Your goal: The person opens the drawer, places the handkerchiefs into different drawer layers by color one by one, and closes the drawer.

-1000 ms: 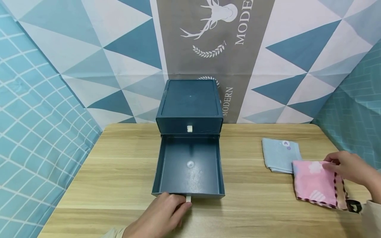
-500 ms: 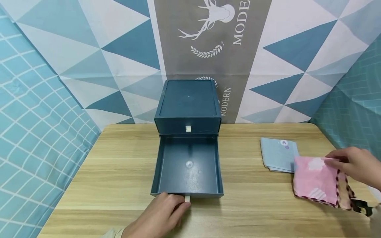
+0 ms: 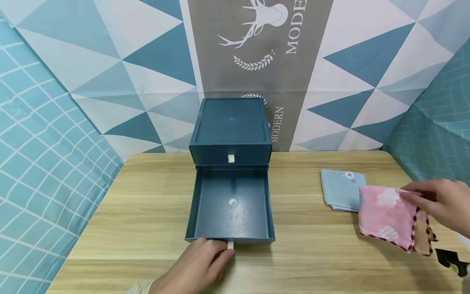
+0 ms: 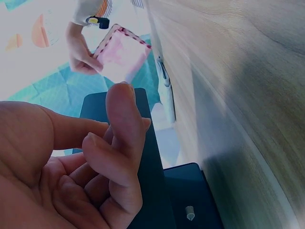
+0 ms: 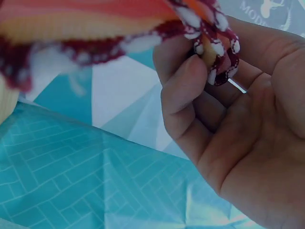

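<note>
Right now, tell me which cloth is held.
The pink cloth, pinched in the right hand; the light blue cloth lies folded on the table.

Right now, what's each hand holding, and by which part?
Right hand: pink cloth, by its upper right corner. Left hand: lower drawer, by its white pull.

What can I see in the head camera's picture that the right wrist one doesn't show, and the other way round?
Only the head view shows the dark blue drawer cabinet with its open lower drawer, the left hand at that drawer, and the folded light-blue cloth. Only the right wrist view shows the palm side of the right hand. Both show the right hand holding the pink cloth, and the teal brick-patterned backdrop.
</note>
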Motion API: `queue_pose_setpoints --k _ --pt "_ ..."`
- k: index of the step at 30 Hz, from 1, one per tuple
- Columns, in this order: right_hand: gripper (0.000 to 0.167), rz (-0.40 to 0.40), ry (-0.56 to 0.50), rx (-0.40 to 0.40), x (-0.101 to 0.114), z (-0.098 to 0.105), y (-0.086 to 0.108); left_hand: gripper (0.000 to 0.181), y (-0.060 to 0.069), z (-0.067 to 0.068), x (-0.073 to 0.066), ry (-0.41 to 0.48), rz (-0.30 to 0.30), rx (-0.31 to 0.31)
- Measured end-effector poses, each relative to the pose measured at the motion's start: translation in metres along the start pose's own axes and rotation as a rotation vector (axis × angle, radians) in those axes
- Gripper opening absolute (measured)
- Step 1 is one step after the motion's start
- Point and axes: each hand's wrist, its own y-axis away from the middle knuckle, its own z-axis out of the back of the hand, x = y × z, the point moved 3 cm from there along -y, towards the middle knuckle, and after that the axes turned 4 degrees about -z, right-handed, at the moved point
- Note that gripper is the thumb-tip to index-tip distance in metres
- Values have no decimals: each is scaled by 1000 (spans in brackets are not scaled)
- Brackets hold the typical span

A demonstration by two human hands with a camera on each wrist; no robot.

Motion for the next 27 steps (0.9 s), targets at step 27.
queue_pose_setpoints --k 27 --pt "66 -73 -470 -271 21 14 17 44 1 0 -1 13 21 -3"
